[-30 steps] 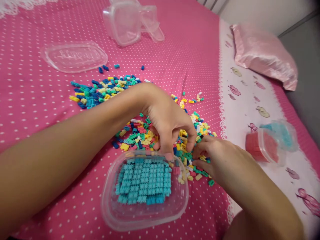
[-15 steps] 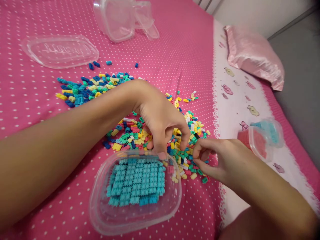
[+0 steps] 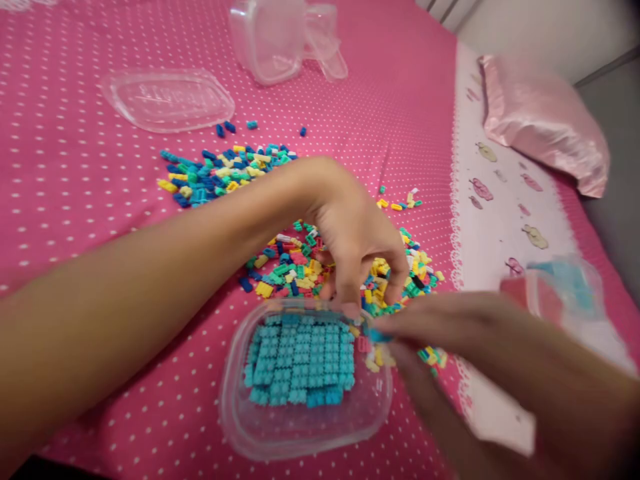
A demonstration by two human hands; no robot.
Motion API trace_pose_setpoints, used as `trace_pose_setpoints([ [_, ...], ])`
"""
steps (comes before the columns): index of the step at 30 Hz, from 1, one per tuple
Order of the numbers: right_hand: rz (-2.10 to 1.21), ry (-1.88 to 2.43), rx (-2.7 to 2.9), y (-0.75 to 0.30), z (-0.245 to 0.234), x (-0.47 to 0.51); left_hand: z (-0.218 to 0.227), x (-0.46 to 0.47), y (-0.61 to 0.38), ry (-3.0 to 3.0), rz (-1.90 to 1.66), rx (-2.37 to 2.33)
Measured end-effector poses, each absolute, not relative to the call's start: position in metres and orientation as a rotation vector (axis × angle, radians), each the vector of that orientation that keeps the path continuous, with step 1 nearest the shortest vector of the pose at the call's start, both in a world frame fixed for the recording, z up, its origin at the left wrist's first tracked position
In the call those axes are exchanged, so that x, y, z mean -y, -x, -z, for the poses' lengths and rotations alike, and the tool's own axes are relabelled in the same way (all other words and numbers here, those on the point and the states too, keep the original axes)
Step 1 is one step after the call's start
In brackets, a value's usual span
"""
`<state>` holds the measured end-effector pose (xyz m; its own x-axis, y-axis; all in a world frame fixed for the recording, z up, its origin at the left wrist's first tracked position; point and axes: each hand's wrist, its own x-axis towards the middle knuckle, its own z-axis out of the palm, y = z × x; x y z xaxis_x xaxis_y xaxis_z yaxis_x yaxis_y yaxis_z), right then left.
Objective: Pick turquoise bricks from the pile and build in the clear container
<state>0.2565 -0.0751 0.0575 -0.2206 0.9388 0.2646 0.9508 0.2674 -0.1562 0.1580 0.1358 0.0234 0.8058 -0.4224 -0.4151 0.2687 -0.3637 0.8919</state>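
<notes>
A clear plastic container (image 3: 305, 448) holds turquoise building blocks (image 3: 300, 363) fitted together in tight rows. My left hand (image 3: 355, 233) arches over the far rim, its fingers curled and its thumb pressed on the rim. Blurred by motion, my right hand (image 3: 450, 333) pinches a small blue building block (image 3: 379, 334) between thumb and forefinger at the container's right edge. Behind the container lies a loose pile of multicoloured blocks (image 3: 287, 270), partly hidden by my left hand and arm.
Farther left is a second heap of blocks (image 3: 200, 177), mostly blue. A clear lid (image 3: 170, 100) and clear empty containers (image 3: 275, 43) lie at the back. On the right are containers with red (image 3: 520, 293) and turquoise blocks (image 3: 573, 283), and a pink pillow (image 3: 550, 120).
My right hand has moved from the pile to the container's right edge, and a blue block now shows in its pinch. My left hand stays at the rim. The view has shifted left.
</notes>
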Motion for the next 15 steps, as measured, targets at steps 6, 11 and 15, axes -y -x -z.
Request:
trace_pose_setpoints([
  [6, 0.221, 1.656, 2.473, -0.228, -0.028, 0.073, -0.022, -0.137, -0.158, -1.795, 0.705, 0.156],
  [11, 0.206, 1.618, 2.483, -0.235, -0.016, 0.076, -0.018, -0.139, -0.163, -1.767, 0.754, 0.238],
  [15, 0.355, 1.860, 2.376, -0.212, -0.017, 0.078, -0.017, -0.136, -0.160, -1.797, 0.684, 0.201],
])
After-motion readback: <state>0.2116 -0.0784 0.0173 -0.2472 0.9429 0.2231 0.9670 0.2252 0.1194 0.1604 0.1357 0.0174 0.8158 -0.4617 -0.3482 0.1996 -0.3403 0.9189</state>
